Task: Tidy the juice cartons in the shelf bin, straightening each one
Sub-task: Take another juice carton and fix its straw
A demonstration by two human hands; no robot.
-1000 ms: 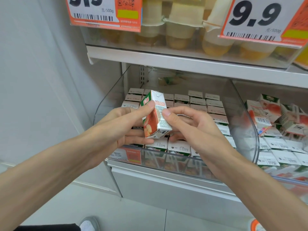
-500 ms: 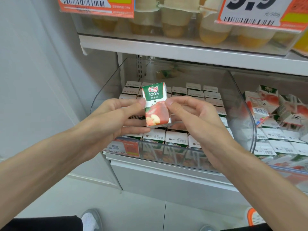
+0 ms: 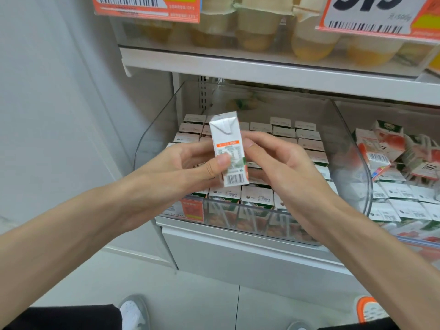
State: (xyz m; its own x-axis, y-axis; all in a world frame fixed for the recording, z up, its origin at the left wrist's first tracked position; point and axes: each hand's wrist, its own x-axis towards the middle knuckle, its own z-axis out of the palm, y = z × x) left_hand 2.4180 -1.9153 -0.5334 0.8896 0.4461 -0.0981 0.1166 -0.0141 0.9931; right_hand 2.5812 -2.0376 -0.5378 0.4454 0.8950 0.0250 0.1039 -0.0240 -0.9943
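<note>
Fingertips (image 3: 221, 163) of the left hand (image 3: 185, 163) and right hand (image 3: 285, 163) clamped the small white cardboard juice carton (image 3: 227, 141) by its sides; it looked light, stiff yet crushable, best gripped gently mid-body.

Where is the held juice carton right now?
Head view, centre: the juice carton is upright, pinched between the left hand and right hand, in front of the clear bin.

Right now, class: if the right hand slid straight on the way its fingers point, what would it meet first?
The small white juice carton itself: the right hand pinches its edge, opposite the left hand. Past it, probably the upright cartons in the clear plastic bin; depth is unclear.
</note>
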